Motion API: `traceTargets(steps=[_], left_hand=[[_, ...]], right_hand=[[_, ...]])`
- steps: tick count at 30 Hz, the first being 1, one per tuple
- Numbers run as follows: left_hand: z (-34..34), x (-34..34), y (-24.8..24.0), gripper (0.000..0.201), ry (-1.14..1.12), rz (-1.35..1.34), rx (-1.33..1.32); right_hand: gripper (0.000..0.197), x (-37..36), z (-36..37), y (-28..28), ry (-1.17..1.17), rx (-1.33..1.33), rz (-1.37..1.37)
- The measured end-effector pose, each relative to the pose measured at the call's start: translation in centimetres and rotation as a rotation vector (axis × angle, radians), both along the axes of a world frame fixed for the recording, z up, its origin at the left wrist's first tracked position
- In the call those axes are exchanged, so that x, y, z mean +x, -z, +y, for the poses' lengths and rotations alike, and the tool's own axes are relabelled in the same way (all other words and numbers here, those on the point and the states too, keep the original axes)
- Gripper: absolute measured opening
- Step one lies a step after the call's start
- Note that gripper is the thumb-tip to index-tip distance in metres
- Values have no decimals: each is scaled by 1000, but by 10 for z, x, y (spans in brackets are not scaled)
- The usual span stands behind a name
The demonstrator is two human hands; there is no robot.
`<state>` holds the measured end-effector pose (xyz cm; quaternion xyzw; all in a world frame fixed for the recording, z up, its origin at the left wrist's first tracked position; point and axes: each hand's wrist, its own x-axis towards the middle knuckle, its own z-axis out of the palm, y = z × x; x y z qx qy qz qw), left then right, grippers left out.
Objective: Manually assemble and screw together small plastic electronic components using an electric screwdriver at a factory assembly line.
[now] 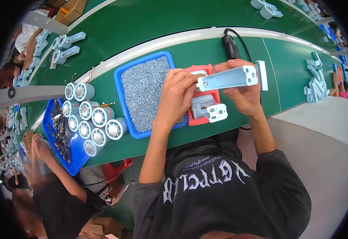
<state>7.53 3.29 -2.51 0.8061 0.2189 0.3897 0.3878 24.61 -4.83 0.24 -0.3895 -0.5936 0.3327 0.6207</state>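
Both my hands are raised over the near edge of the green bench, holding a pale blue plastic handle shell with its hollow side showing. My left hand pinches its left end between thumb and fingertips. Around the right end, my right hand has its fingers behind and its thumb below. Just beneath, a red fixture cradles a pale blue housing with a slotted white end piece. Part of the fixture is hidden by the shell and my hands. A blue tray full of small screws lies beside my left hand.
A black power screwdriver with a cable lies beyond my right hand, near another pale shell. Several round housings and a blue tray of black parts stand left, near a co-worker's hands. More shells are piled right.
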Motion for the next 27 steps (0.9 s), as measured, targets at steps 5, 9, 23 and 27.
traceTargets(steps=[5,9,23,27], left_hand=[[1,-7,8,11,-42,73,37],[-1,-4,8,15,-87,71,-13],[15,-13,-7,45,-103,341,-33],[18,-12,-15,44,-97,417,-66]], right_hand=[[61,2,3,8,27,-35,7],[53,-3,6,3,43,-61,7],[32,-4,17,-5,99,-246,-846],[31,1,26,-13,53,-228,-943]])
